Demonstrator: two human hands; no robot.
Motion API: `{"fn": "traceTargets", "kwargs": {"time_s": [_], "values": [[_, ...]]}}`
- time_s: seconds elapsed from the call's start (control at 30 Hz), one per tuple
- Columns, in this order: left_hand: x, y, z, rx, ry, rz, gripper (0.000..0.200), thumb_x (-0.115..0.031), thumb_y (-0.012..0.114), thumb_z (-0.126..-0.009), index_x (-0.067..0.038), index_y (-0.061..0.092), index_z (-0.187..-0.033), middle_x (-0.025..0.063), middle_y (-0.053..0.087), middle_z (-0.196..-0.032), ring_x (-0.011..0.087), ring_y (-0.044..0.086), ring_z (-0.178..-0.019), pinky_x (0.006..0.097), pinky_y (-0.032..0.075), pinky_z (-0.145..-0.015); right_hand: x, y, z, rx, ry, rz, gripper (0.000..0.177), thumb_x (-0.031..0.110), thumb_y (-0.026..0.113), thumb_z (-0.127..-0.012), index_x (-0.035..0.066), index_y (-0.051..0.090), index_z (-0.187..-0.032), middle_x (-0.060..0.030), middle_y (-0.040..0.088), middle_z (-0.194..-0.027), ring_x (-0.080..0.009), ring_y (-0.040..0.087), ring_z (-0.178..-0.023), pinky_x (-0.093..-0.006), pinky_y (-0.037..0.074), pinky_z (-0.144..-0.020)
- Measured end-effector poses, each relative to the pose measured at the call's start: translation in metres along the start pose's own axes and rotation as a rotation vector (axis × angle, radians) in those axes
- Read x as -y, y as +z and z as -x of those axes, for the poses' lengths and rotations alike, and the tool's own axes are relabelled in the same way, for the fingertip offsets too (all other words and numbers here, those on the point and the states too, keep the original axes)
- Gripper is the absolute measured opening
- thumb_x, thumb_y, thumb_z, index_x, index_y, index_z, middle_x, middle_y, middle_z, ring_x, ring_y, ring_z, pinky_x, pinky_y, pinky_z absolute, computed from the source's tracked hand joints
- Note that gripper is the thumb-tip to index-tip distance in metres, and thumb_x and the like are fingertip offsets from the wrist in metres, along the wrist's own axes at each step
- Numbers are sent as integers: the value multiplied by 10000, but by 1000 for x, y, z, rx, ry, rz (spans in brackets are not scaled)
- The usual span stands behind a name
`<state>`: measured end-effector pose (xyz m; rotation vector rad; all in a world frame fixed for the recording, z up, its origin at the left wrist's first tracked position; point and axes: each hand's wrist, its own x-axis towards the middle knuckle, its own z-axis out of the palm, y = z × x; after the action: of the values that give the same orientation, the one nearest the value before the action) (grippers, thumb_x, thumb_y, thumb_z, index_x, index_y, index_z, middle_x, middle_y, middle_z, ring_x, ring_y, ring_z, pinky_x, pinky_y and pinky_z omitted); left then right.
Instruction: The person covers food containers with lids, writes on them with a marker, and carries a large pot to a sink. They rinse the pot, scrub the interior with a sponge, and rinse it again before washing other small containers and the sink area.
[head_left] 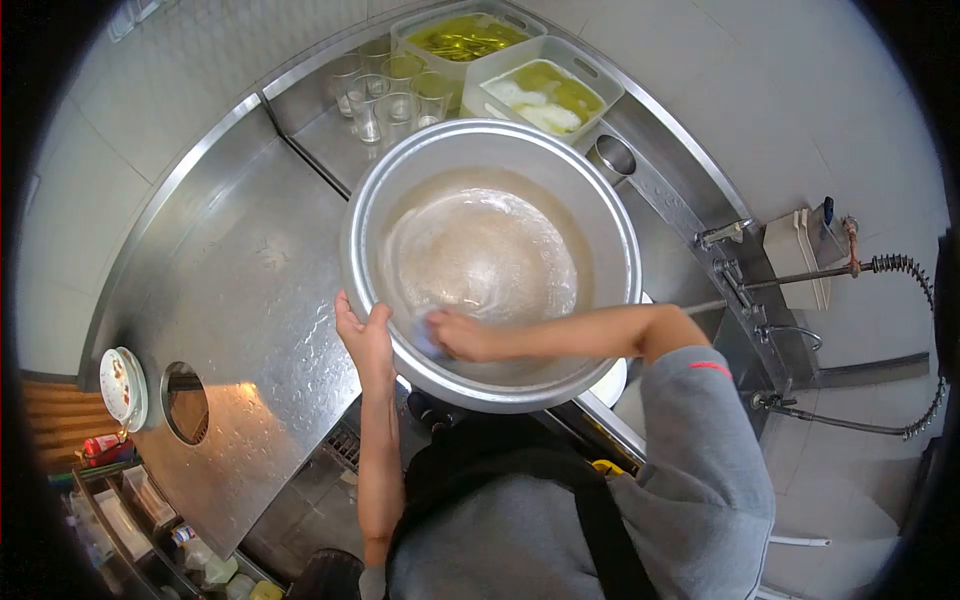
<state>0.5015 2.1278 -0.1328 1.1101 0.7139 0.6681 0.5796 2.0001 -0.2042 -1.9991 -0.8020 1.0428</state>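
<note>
A large round metal pot (620,200) with a thick rolled rim is in the middle of the head view, with cloudy water in its bottom. My left hand (367,340) grips the rim at the pot's near left side, thumb up and fingers around the outside. Inside the pot, my right hand (462,335) is closed on a pale bluish scrubbing cloth (428,334), pressed at the near left wall. Its fingers are partly hidden and the cloth is blurred.
Behind the pot stand several clear glasses (368,110) and two plastic tubs (480,80) of yellowish liquid, one foamy. A metal cup (612,157) is beside them. Taps (735,270) and a spray hose (915,270) are at right. Stacked plates (120,388) lie by a counter hole (186,403).
</note>
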Motion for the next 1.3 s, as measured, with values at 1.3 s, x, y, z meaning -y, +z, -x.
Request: {"fn": "traceTargets", "kwargs": {"time_s": [1.3], "values": [[2,-2,3,35,-33,80,417,79,481,-654,29,408,-1062,104,525,-940,152,529,-830,255,413,-756,-89,-171,-96,-312,167,912,548,102,510,-716,13,359,-1236,-280,522,-1004,-418,517,-910,-478,413,-805]]}}
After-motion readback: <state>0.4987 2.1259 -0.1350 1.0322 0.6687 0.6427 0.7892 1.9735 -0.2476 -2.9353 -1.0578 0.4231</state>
